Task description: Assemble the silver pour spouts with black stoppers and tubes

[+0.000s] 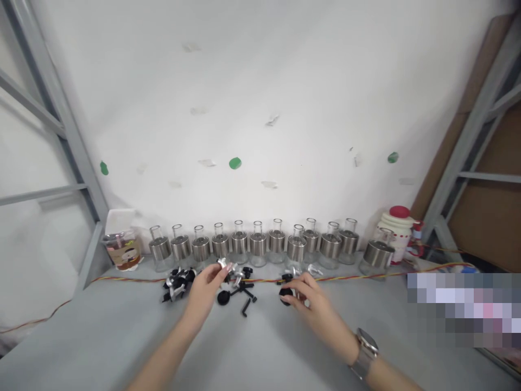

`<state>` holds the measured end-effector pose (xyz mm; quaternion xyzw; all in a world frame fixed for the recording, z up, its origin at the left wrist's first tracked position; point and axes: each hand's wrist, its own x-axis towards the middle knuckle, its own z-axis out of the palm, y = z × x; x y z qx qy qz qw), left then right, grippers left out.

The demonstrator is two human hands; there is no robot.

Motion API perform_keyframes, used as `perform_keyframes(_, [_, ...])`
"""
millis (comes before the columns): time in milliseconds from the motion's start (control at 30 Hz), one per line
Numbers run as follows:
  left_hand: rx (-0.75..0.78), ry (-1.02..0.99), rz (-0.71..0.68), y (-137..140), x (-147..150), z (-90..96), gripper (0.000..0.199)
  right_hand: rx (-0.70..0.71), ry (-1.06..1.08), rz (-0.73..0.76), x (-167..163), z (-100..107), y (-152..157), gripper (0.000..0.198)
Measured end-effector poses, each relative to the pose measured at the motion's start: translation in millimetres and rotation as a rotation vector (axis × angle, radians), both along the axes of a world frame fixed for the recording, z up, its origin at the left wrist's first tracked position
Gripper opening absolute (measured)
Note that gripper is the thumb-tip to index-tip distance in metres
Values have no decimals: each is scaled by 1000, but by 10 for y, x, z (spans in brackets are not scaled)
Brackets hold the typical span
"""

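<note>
Pinching silver part in left grip, pinching black round cap in right grip, positioned before glass bottles along rear edge of worktop, near loose black fittings.

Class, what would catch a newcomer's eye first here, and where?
A long row of metal-banded glass bottles stands along the back of the grey table. Before it, the left hand holds a small silver piece, the right hand a round black piece. A jar with a red lid stands behind the bottle at far right.
</note>
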<state>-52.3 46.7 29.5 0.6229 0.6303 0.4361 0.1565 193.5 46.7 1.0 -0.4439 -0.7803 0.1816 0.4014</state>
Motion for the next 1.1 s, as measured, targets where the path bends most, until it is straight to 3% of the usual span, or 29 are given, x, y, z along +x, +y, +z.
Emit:
perform_keyframes(33, [-26,-105,-74,-44,76,26,43,10,36,-1,-20,28,-31,11])
perform_keyframes(100, [-175,-675,-266,-132,231,49,41,28,94,12,-65,77,-116,12])
perform_keyframes(133, [-246,-842,-266,-172,301,46,41,41,108,30,-87,95,-168,13])
perform_keyframes(233, [-410,-1015,-298,-250,447,-9,48,106,73,151,-142,119,-320,17])
perform_keyframes(333, [-494,-1034,-373,-275,495,-86,41,181,-10,238,-159,102,-393,23])
perform_keyframes(467, [-504,-1051,-446,-264,483,-139,36,192,-137,96,-118,50,-285,21])
perform_keyframes(600, [-365,-1063,-453,-234,473,-141,50,57,-291,-100,-37,-37,-77,13])
perform_keyframes(767, [-200,-954,-428,-219,481,-154,73,-63,-279,-71,61,-150,83,19])
perform_keyframes(933, [-206,-758,-361,-207,461,-147,36,9,-109,-193,168,-133,204,24])
perform_keyframes(1000, [-191,-743,-310,-206,451,-136,30,63,-88,-235,203,-133,247,23])
perform_keyframes(1100, [-158,-769,-217,-207,439,-130,27,107,-117,-116,215,-164,286,23])
